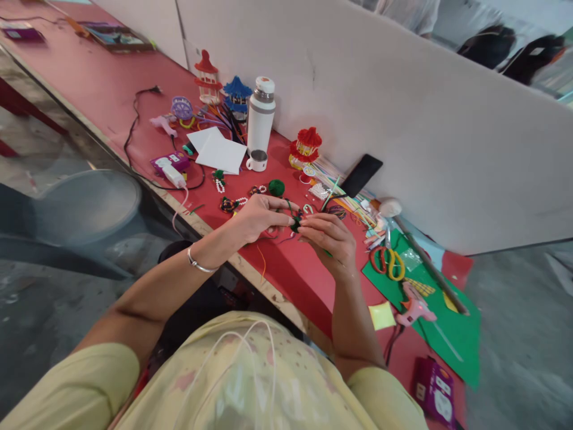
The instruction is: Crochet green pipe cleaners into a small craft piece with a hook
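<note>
Dark green yarn (295, 224) hangs between my two hands above the red table, partly hidden by the fingers. My left hand (263, 218) is closed in a pinch on it from the left, and a strand runs up over the fingers. From the right, my right hand (330, 240) pinches the same yarn with thumb and fingertips. Just behind the left hand sits a green yarn ball (276, 188). Left of it lie a dark multicoloured yarn piece with white beads (228, 205) and a green one with a bead loop (219, 180).
A white flask (261, 119) and a cup (256, 160) stand behind, near white paper (222, 152). A phone (363, 174) leans at the partition. On the right are scissors (388, 263), a pink glue gun (416, 307) and a green sheet (465, 352). Cables cross the table's left side.
</note>
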`<move>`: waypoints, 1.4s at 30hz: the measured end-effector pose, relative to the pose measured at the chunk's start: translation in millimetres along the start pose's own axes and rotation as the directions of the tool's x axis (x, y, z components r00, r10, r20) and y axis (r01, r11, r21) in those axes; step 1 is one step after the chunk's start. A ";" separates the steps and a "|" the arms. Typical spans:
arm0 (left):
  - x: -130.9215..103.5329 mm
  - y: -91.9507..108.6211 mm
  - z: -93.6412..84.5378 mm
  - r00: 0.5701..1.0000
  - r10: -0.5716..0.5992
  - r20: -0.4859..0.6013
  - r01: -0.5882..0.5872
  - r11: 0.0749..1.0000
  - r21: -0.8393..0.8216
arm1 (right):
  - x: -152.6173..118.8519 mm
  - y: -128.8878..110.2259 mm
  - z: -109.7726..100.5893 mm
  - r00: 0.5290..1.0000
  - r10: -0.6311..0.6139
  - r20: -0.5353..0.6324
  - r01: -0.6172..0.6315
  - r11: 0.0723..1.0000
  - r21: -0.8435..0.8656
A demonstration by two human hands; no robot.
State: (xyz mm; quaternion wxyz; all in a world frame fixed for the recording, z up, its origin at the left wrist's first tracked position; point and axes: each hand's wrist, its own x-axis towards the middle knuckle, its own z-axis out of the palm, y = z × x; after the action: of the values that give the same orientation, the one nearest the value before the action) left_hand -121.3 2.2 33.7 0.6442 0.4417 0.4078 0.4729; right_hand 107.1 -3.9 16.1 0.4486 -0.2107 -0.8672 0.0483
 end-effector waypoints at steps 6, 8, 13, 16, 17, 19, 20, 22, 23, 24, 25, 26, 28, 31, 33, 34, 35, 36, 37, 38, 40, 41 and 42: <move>1.5 2.2 2.8 0.994 0.101 -0.047 -0.096 0.990 0.102 | 2.3 -8.1 -7.3 0.999 0.011 0.038 -0.009 0.998 -0.057; 2.4 0.1 3.0 0.989 0.138 -0.054 -0.130 0.982 0.134 | 3.6 -9.7 -8.5 0.999 0.020 0.029 -0.019 0.999 -0.042; 4.3 -7.0 1.9 0.975 0.218 -0.038 -0.202 0.949 0.243 | 6.5 -10.8 -10.7 0.999 0.040 0.004 -0.041 0.999 0.035; 2.7 -5.8 2.4 0.968 0.249 -0.003 -0.235 0.916 0.324 | 6.9 -12.3 -12.4 0.996 0.082 -0.023 -0.080 0.992 0.097; 1.7 -4.6 3.0 0.966 0.257 0.009 -0.244 0.905 0.349 | 6.7 -13.2 -13.1 0.993 0.110 -0.031 -0.105 0.987 0.121; -0.5 -2.3 4.3 0.963 0.268 0.023 -0.257 0.888 0.381 | 6.0 -15.3 -14.4 0.982 0.185 -0.039 -0.176 0.970 0.168; -1.4 -1.6 4.9 0.962 0.271 0.028 -0.260 0.883 0.390 | 5.6 -16.3 -14.9 0.974 0.225 -0.041 -0.213 0.959 0.188; -2.5 -1.8 5.7 0.960 0.277 0.036 -0.267 0.875 0.404 | 5.0 -18.0 -15.3 0.960 0.277 -0.043 -0.262 0.941 0.213; -2.6 -2.5 5.9 0.958 0.284 0.033 -0.272 0.870 0.411 | 4.9 -18.7 -15.2 0.958 0.283 -0.045 -0.268 0.939 0.215; -2.4 -3.5 5.9 0.956 0.293 0.029 -0.277 0.864 0.419 | 5.1 -19.2 -14.9 0.959 0.279 -0.048 -0.264 0.942 0.209; -2.2 -4.6 5.9 0.953 0.302 0.022 -0.282 0.859 0.427 | 5.4 -19.5 -14.5 0.961 0.270 -0.052 -0.255 0.946 0.199; -1.9 -5.7 5.8 0.950 0.311 0.014 -0.287 0.856 0.431 | 5.8 -19.8 -14.0 0.964 0.260 -0.056 -0.245 0.951 0.187; -1.5 -7.2 6.0 0.948 0.319 0.006 -0.292 0.858 0.422 | 6.7 -20.2 -13.0 0.968 0.243 -0.068 -0.229 0.960 0.161; -1.4 -7.4 6.9 0.947 0.320 0.010 -0.299 0.874 0.384 | 7.9 -20.7 -12.0 0.975 0.206 -0.086 -0.194 0.973 0.129; -1.4 -6.6 7.6 0.944 0.329 0.014 -0.310 0.873 0.377 | 8.5 -21.4 -11.8 0.980 0.174 -0.092 -0.164 0.981 0.104; -1.2 -6.2 7.9 0.942 0.336 0.015 -0.316 0.869 0.382 | 8.6 -21.8 -11.9 0.982 0.162 -0.093 -0.154 0.984 0.091; -1.1 -5.8 7.9 0.940 0.342 0.014 -0.320 0.864 0.388 | 8.7 -22.2 -12.0 0.984 0.156 -0.090 -0.149 0.986 0.078; -0.8 -5.5 7.9 0.938 0.346 0.012 -0.323 0.861 0.394 | 8.6 -22.6 -12.2 0.985 0.155 -0.081 -0.150 0.986 0.066; -0.6 -5.2 7.7 0.937 0.349 0.010 -0.324 0.858 0.398 | 8.4 -22.9 -12.3 0.985 0.160 -0.067 -0.157 0.986 0.059; -0.5 -4.9 7.4 0.936 0.351 0.010 -0.325 0.855 0.404 | 8.0 -23.1 -12.3 0.984 0.170 -0.048 -0.167 0.984 0.058; -0.7 -4.3 7.0 0.935 0.356 0.005 -0.324 0.845 0.426 | 6.9 -23.0 -11.8 0.981 0.193 -0.010 -0.192 0.979 0.063; -1.0 -3.9 6.9 0.933 0.359 0.001 -0.322 0.836 0.445 | 6.3 -22.8 -11.4 0.979 0.203 0.004 -0.203 0.977 0.067; -1.5 -3.5 6.9 0.932 0.363 -0.003 -0.320 0.824 0.469 | 5.7 -22.7 -10.8 0.978 0.211 0.012 -0.211 0.975 0.068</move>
State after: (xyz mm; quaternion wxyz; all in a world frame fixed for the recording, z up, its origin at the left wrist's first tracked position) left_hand -114.3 -1.1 32.4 0.4063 0.6251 0.4516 0.4901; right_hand 105.5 -23.2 33.0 0.4462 -0.2857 -0.8387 0.1261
